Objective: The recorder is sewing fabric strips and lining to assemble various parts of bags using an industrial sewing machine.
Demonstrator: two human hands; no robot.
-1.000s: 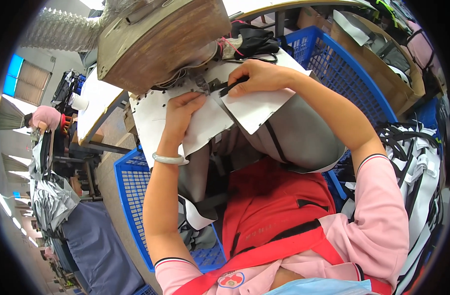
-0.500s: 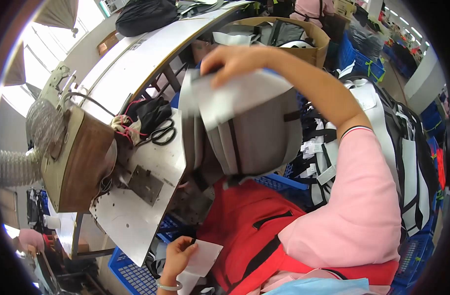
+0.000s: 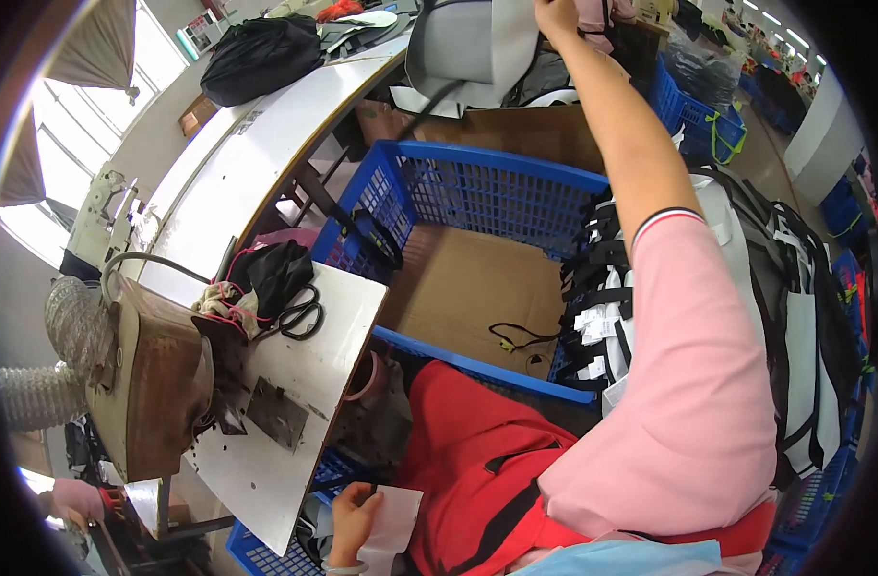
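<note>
Stretched far ahead, my right hand (image 3: 557,17) is closed on the edge of a grey bag (image 3: 458,48) with a pale panel. The bag hangs over the near side of a cardboard box (image 3: 525,132); the top of it runs out of the picture. Low down by my lap, my left hand (image 3: 353,523) pinches a thin white sheet (image 3: 398,514) between thumb and fingers. Whether that sheet is paper or cloth I cannot tell. Below the bag stands a large blue crate (image 3: 487,158) with a brown cardboard sheet (image 3: 458,288) and a black cord on its bottom.
To the left, a sewing machine (image 3: 142,374) sits beside a white worktable (image 3: 343,298) with black-handled scissors (image 3: 302,315) and a dark cloth bundle (image 3: 271,274). White-and-black bags (image 3: 746,278) are stacked at my right. A long white table (image 3: 257,144) runs behind.
My right hand has carried the grey bag away from above my lap, forward to the cardboard box, uncovering the blue crate. My left hand keeps the white sheet, slightly lower.
</note>
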